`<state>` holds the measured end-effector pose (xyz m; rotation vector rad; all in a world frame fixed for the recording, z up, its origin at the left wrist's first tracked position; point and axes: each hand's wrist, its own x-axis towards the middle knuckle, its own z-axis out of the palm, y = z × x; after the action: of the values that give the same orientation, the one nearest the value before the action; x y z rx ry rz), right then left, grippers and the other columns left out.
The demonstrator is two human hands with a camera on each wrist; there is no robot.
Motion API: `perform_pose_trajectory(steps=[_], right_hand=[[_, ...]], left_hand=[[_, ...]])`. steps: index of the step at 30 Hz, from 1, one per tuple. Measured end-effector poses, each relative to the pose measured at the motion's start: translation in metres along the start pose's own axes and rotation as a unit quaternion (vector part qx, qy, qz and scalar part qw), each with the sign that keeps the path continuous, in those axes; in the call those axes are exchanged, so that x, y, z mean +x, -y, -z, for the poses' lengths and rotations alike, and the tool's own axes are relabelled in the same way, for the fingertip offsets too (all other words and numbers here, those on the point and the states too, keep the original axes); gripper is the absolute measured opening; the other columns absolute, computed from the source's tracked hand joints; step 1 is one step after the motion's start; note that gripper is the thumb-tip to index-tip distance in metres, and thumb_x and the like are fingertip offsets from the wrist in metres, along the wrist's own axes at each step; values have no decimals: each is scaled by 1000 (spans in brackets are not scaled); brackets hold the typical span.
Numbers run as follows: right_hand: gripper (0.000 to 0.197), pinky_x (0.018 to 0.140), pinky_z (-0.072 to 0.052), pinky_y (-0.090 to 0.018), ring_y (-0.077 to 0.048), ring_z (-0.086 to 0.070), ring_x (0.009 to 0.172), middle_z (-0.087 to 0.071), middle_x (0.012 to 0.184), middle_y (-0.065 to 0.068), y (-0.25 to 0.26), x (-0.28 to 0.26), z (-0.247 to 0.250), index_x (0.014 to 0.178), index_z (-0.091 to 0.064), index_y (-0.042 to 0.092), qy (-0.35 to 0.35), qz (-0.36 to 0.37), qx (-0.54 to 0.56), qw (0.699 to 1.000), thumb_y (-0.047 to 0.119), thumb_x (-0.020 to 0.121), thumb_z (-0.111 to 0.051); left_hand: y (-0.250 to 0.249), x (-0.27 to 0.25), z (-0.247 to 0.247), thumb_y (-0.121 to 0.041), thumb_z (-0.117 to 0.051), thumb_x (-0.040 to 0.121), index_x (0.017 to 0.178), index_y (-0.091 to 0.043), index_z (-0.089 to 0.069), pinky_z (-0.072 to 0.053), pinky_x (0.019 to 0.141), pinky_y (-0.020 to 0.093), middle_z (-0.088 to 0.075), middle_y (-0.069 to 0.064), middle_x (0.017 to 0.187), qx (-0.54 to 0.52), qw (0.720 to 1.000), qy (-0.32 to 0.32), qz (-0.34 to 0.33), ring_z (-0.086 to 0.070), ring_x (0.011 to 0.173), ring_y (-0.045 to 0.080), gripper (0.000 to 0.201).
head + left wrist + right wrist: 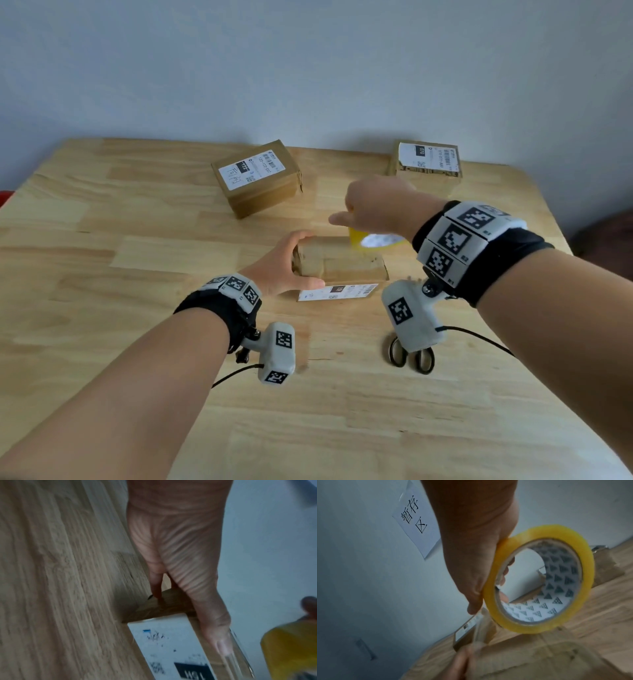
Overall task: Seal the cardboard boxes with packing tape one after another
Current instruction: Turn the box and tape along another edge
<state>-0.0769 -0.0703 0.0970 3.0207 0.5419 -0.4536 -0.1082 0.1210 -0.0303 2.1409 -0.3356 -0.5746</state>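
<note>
Centre frame: box [339, 262], long axis left–right, left grip [286, 263] clasping its left end; right grip [373, 205] curled round upright tape roll [371, 240] above.

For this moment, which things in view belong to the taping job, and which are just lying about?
In use: near box, gripped at its end by the left hand; yellow tape roll, held by the right hand.

Waiting or idle: far-left box, far-right box, scissors, wall sign.
</note>
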Motion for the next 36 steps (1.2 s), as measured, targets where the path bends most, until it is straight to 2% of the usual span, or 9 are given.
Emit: perform_pose_trajectory(steps=[4,7,10,14,17,21,26,30,36], right_hand=[[55,53,-36,-28,-15,-45,59,-47,68,1,-13,-9,-5,63,-40,14,20,-45,-59,997,60,94,-40],[59,48,-31,-25,-14,-46,57,-48,67,1,-13,-8,-9,65,-43,12,18,-79,-66,995,66,90,-41],[59,46,-31,-24,-14,-45,56,-48,68,1,-14,-5,-11,66,-44,13,2,-95,-76,993,67,88,-45],[54,46,-30,-23,-13,-43,55,-48,68,2,-15,-1,-23,65,-42,15,5,-117,-47,992,63,87,-53],[51,47,-29,-23,-13,-42,55,-46,68,3,-16,-1,-25,65,-39,16,-4,-122,-48,991,60,87,-54],[50,47,-31,-22,-13,-42,54,-46,65,3,-19,-3,-25,64,-40,16,-7,-103,-47,994,58,87,-54],[45,50,-30,-21,-17,-46,60,-48,66,2,-38,-14,-23,70,-57,11,-18,-103,30,994,52,86,-52],[57,50,-30,-25,-13,-44,56,-47,61,2,-52,-31,-29,61,-51,13,-40,-97,97,990,65,84,-52],[66,55,-42,-27,-14,-52,61,-55,69,1,-72,-33,-36,67,-50,12,40,-148,-25,988,76,81,-45]], left_hand=[[-5,5,3,-30,-81,73,142,-24,-26,-37,78,7,-42,-5,128,11,1000,12,-14,-45,112,4,89],[-4,9,4,-32,-81,72,142,-25,-26,-39,86,12,-44,-5,129,3,999,28,-18,-46,114,4,89],[-4,12,2,-34,-80,73,143,-27,-24,-41,97,26,-43,-5,131,-9,999,49,5,-46,117,8,90],[-7,13,-10,-37,-68,84,145,-20,-19,-36,101,31,-34,2,137,16,995,85,53,-39,124,16,80],[-16,12,-26,-34,-64,85,144,-16,-25,-33,105,35,-33,5,138,59,997,15,46,-36,126,18,74],[-26,13,-51,-32,-58,86,138,-20,-36,-33,106,41,-42,5,133,139,983,-115,-23,-39,122,19,58],[-25,16,-52,-29,-55,90,141,-20,-33,-32,107,41,-37,8,138,111,989,-101,-11,-39,125,22,56],[-18,17,-49,-53,-41,81,143,-21,-31,-30,110,42,-32,6,144,119,989,-77,-36,-35,130,21,71],[-16,18,-46,-69,-33,74,146,-31,-24,-34,108,42,-30,7,140,128,991,-29,-13,-42,122,25,82]])
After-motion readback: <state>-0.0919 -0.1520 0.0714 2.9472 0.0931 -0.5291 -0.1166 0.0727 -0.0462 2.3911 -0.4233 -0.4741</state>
